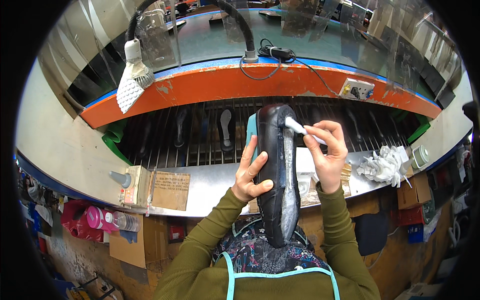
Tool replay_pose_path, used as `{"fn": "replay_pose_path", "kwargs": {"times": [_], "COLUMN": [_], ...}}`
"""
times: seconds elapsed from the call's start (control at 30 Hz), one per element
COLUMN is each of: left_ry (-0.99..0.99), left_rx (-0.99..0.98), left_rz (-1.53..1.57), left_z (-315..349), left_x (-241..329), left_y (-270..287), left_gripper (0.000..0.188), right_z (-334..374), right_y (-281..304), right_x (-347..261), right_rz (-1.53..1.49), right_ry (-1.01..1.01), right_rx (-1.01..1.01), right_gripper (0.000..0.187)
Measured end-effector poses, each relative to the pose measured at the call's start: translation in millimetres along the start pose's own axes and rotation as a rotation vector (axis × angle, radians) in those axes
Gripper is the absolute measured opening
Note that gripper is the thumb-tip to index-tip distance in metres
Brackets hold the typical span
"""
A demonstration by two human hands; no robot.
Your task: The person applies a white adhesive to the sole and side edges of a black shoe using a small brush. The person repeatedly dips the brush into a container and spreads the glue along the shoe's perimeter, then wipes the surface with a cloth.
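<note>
A long black shoe upper (269, 155), fitted over a teal form (251, 131), is held upright in front of me. Down its right side runs a shiny grey strip (288, 200). My left hand (251, 172) grips the upper from its left side, fingers and thumb wrapped against it. A slim white stick-like applicator (295, 125) is pinched in my right hand (329, 155). Its head touches the underside near the upper's far end; whether it has bristles I cannot make out.
Behind the shoe, a rack of metal rods (200, 145) carries several soles (226, 129). An orange beam (210, 86) crosses beyond it, with a lamp (135, 77) and a socket (356, 90). Crumpled white tissues (382, 165) and a cardboard piece (170, 191) lie on the metal ledge (215, 176).
</note>
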State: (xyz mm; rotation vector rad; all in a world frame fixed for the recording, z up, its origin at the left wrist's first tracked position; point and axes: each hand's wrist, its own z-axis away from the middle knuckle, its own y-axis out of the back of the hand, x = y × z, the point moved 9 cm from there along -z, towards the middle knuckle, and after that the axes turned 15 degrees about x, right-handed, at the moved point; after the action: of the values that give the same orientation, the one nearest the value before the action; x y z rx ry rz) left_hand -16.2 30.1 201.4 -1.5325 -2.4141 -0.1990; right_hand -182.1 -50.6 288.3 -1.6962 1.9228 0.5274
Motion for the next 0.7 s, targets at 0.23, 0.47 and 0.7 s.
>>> {"fn": "replay_pose_path", "kwargs": {"times": [0.23,0.47,0.7], "left_ry": [0.035,0.041,-0.019], "left_rx": [-0.008,-0.009,-0.003], "left_rz": [-0.036,-0.076,-0.098], "left_z": [-5.7,-13.2,-18.1], "left_x": [-2.8,-6.1,-7.5], "left_y": [3.9,1.8,1.5], "left_gripper": [0.043,0.039,0.042], "right_z": [10.1,21.8,30.8], "right_y": [1.6,8.4,12.3], "right_x": [5.2,6.4,0.5], "right_rz": [-0.063,-0.018,-0.007], "right_ry": [-0.080,-0.139,-0.143], "right_rx": [-0.198,-0.275,-0.336], "right_gripper": [0.020,0.018,0.017]}}
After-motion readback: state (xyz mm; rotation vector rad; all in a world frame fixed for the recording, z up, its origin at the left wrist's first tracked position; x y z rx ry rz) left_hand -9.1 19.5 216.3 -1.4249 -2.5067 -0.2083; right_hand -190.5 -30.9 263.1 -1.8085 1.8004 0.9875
